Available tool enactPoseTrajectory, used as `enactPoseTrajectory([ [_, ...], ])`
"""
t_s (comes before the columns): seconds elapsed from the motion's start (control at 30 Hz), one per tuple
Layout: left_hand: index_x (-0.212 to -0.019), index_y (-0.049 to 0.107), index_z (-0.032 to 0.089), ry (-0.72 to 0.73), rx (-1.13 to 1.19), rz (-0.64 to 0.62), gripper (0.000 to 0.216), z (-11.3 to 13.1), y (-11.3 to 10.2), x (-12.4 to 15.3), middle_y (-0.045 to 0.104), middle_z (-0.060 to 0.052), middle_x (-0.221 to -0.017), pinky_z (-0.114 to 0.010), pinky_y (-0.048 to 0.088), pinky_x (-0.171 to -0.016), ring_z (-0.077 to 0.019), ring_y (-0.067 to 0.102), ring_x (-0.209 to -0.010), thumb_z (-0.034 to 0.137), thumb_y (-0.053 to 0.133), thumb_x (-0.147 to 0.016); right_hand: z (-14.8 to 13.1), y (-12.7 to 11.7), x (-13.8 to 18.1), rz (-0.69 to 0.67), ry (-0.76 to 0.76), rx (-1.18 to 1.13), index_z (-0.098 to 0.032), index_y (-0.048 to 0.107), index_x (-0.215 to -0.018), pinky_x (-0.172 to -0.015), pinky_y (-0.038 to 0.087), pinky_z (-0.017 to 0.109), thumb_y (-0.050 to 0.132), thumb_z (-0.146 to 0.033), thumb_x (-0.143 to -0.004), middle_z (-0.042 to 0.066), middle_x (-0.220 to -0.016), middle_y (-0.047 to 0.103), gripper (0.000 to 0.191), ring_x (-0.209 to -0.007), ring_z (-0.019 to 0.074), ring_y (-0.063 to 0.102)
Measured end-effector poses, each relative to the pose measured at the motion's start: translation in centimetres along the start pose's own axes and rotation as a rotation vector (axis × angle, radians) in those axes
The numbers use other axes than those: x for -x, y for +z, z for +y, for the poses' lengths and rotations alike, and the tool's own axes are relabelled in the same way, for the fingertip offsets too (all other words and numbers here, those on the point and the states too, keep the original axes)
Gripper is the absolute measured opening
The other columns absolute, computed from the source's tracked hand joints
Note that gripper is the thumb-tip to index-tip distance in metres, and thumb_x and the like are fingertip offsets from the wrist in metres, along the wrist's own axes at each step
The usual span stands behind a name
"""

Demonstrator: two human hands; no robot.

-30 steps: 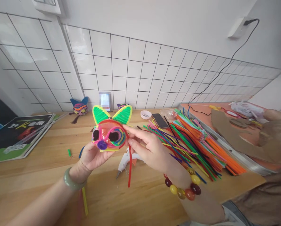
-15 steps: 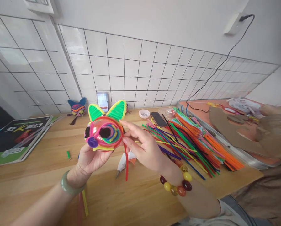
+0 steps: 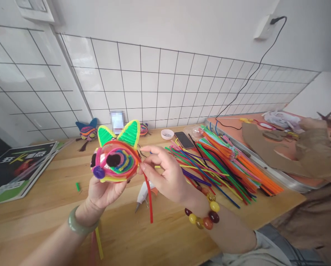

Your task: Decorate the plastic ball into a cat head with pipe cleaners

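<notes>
My left hand point(image 3: 103, 192) is closed round the underside of a colourful pipe-cleaner animal head point(image 3: 117, 165) and holds it above the table. Green ears edged in yellow, a purple nose and a dark eye ringed in several colours show on it. At its right side my right hand point(image 3: 165, 173) has thumb and finger pinched on a red pipe cleaner point(image 3: 149, 201), whose loose end hangs down. Behind that strand a white glue gun point(image 3: 141, 195) lies on the table, partly hidden.
Loose and bundled pipe cleaners point(image 3: 226, 162) spread to the right, beside a phone point(image 3: 184, 140) and a small pink bowl point(image 3: 167, 134). Another animal head point(image 3: 88, 130) sits by the wall. A book point(image 3: 24, 166) lies left; cut cardboard point(image 3: 261, 144) lies on a tray.
The view has shifted slightly. The animal head has turned a little in my left hand, showing more of its right side. My right hand keeps its pinch on the red pipe cleaner.
</notes>
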State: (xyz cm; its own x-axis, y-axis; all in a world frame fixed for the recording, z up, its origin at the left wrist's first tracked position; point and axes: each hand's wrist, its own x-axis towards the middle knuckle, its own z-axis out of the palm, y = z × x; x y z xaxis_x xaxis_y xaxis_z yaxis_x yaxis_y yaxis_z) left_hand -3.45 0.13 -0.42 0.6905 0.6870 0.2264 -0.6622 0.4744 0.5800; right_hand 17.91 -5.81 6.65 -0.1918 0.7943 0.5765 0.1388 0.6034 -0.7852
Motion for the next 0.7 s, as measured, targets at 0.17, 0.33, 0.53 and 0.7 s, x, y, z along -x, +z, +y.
enactPoseTrajectory([
  [0.17,-0.124,0.071,0.024,-0.012,-0.03,0.013,0.052,0.3,0.5,-0.1,0.073,-0.004,-0.126,-0.017,0.058,-0.089,-0.0185,0.074,-0.102,0.047,0.078,-0.078,0.4,0.2,-0.2,0.065,-0.122,0.111,-0.026,0.069,-0.109,-0.067,0.058,0.029,0.057,-0.027,-0.095,0.002,-0.088,0.077,0.019,-0.075,0.0152,0.071],
  [0.33,-0.126,0.07,0.024,-0.045,-0.013,-0.051,0.049,0.3,0.6,-0.1,0.073,-0.004,-0.127,-0.013,0.056,-0.091,-0.0169,0.074,-0.104,0.042,0.077,-0.081,0.9,0.2,-0.1,0.087,-0.303,0.295,-0.025,0.073,-0.114,-0.066,0.057,0.031,0.052,-0.023,-0.097,0.004,-0.081,0.076,0.027,-0.069,0.0162,0.069],
  [0.53,-0.128,0.069,0.02,-0.001,0.024,-0.08,0.045,0.1,1.1,-0.3,0.068,-0.001,-0.132,-0.013,0.053,-0.095,-0.0175,0.067,-0.119,0.039,0.07,-0.087,1.2,0.6,0.2,0.102,-0.359,0.409,-0.022,0.068,-0.127,-0.059,0.054,0.03,0.047,-0.021,-0.098,0.006,-0.076,0.073,0.036,-0.064,0.0168,0.064],
  [0.7,-0.129,0.068,0.019,0.046,0.015,-0.094,0.042,-0.1,1.7,-0.5,0.066,-0.001,-0.135,-0.014,0.05,-0.1,-0.0181,0.064,-0.123,0.033,0.068,-0.089,1.6,1.3,0.4,0.115,-0.323,0.394,-0.021,0.064,-0.134,-0.06,0.052,0.032,0.046,-0.021,-0.099,0.008,-0.083,0.072,0.04,-0.066,0.0179,0.063],
])
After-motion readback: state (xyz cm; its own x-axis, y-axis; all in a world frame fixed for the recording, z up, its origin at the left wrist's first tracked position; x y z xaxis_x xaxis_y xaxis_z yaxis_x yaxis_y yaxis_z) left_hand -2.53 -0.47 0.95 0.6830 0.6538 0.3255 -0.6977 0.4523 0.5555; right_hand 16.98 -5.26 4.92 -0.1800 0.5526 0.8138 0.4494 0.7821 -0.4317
